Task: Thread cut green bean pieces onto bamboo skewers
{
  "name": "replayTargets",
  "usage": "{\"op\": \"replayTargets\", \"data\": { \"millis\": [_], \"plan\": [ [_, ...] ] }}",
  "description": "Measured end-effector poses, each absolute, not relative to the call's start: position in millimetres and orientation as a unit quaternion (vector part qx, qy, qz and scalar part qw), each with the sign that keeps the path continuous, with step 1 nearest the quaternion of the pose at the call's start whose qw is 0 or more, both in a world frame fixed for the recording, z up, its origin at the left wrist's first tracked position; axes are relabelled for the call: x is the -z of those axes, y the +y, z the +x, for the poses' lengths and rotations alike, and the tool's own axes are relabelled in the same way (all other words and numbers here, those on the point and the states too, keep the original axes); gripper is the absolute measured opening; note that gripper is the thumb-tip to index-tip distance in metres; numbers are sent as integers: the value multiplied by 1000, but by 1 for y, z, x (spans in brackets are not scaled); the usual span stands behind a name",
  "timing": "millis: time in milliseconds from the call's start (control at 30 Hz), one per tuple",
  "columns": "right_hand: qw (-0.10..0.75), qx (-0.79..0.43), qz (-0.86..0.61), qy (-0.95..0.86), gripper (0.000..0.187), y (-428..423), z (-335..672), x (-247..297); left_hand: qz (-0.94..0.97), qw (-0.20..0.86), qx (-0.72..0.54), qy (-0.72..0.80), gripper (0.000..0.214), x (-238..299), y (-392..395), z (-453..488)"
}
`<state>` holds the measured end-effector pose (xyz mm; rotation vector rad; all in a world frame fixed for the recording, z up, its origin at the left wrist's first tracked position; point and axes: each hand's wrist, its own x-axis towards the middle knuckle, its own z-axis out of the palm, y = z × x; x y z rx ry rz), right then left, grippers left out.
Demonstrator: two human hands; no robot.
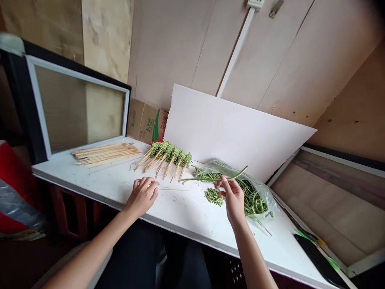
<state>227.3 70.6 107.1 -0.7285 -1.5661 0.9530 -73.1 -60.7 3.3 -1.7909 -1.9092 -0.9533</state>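
Observation:
My left hand (142, 196) is low over the table's near side, its fingers curled around one end of a thin bamboo skewer (174, 189) that points to the right. The hidden end of the skewer lies under those fingers. My right hand (231, 196) pinches a long green bean (240, 172), which sticks out on both sides of the fingertips. Just left of that hand is a small heap of short cut bean pieces (213, 196). Behind and right of it, a clear plastic bag (264, 194) lies open with many long beans (252, 198) inside.
A row of skewers threaded with bean pieces (171, 152) lies at the table's back. Left of it is a pile of bare skewers (105, 154). A cardboard box (147, 120) and a white board (228, 128) stand behind. A black phone-like object (319, 261) lies at right.

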Motion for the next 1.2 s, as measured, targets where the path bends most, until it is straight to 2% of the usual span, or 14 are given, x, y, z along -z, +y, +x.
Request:
{"op": "replayTargets", "data": {
  "millis": [167,267,367,467,567,667,800,933,1067,1133,1200],
  "plan": [
    [513,-471,-269,-665,48,60,218,-87,-641,198,392,-629,23,-40,-99,-22],
    [473,-467,-255,-702,47,56,212,-72,-679,182,405,-585,19,-69,-107,21],
    [433,-407,-218,-774,37,46,206,-65,-696,168,434,-547,17,-99,-95,57],
    [430,-319,-173,-827,20,34,205,-67,-681,147,464,-547,25,-122,-71,83],
    [457,-285,-158,-828,24,27,209,-73,-681,114,474,-546,15,-131,-51,102],
    [454,-299,-145,-826,23,33,219,-80,-671,88,510,-531,20,-123,-40,111],
    [343,-361,-114,-860,15,52,249,-90,-620,109,546,-553,25,-101,-41,109],
    [361,-400,-139,-831,24,63,285,-109,-562,115,582,-576,29,-76,-48,109],
    [343,-432,-117,-826,44,54,303,-129,-530,46,615,-582,34,-51,-57,122],
    [322,-418,-117,-841,44,49,303,-131,-519,6,627,-581,37,-39,-61,132],
    [301,-397,-118,-859,36,47,299,-128,-516,-26,632,-578,39,-29,-64,140]
  ]
}}
